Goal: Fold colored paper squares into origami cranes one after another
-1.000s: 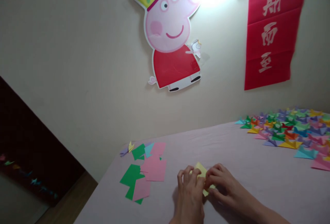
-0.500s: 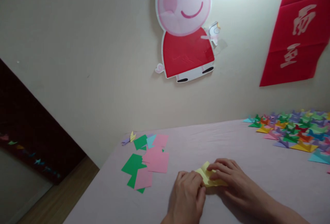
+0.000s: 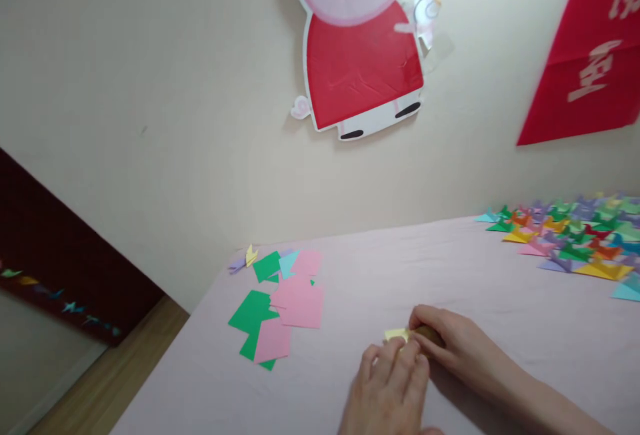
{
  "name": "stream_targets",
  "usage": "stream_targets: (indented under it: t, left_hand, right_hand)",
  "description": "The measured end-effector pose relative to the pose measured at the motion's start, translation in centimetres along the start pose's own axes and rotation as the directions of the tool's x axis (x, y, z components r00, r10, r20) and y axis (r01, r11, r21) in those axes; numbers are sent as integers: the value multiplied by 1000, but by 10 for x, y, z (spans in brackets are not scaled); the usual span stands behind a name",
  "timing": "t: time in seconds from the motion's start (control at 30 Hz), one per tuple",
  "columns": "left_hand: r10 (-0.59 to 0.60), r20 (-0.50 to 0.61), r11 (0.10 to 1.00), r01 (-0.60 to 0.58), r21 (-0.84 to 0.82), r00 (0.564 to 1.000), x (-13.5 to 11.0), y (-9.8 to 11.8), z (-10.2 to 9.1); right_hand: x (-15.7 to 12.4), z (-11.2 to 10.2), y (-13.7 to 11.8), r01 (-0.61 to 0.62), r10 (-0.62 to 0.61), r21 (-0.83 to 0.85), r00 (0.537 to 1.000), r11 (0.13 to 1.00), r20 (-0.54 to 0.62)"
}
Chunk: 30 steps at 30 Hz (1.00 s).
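A piece of yellow paper lies low on the cloth-covered table, mostly covered by both hands; only its far left edge shows. My left hand rests over its near side, with bent fingers pressing it down. From the right, my right hand pinches the paper between thumb and curled fingers, and its fingertips nearly meet those of the left. How the paper is folded under the fingers is hidden.
Pink paper squares and green paper squares lie scattered to the left. Behind them are small yellow and purple folded pieces. Rows of colourful folded paper shapes fill the back right, against the wall.
My left hand has slid right over the yellow paper, hiding most of it. My right fingers have closed from spread to a pinch. The view has tilted slightly down.
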<state>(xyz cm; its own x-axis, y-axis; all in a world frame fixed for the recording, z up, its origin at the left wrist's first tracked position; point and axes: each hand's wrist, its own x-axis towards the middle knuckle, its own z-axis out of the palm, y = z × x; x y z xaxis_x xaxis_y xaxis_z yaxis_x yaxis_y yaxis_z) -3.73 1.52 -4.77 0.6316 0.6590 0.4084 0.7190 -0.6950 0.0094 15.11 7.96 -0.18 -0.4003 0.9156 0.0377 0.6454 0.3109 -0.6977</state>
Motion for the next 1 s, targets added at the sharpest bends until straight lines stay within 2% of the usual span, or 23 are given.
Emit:
stream_targets:
  t: [0.13,0.33,0.53,0.8,1.0]
  left_hand:
    - [-43,-100,991,55,119,994,-9,5,31]
    - [-86,-27,989,88,123,996,-13,3,42]
    - [-105,-4,989,105,100,994,-13,3,43]
    - [-115,74,993,113,27,991,-9,5,26]
    - [-119,110,993,118,8,987,-6,7,19]
  right_hand:
    - [2,6,3,-23,23,-72,1000,997,8]
    - [4,9,4,19,-21,-130,1000,991,-14]
    - [5,13,8,47,-49,-136,999,990,-11]
    - [8,15,13,16,-22,-124,999,992,-46]
    - [9,12,9,0,-4,-147,1000,989,-24]
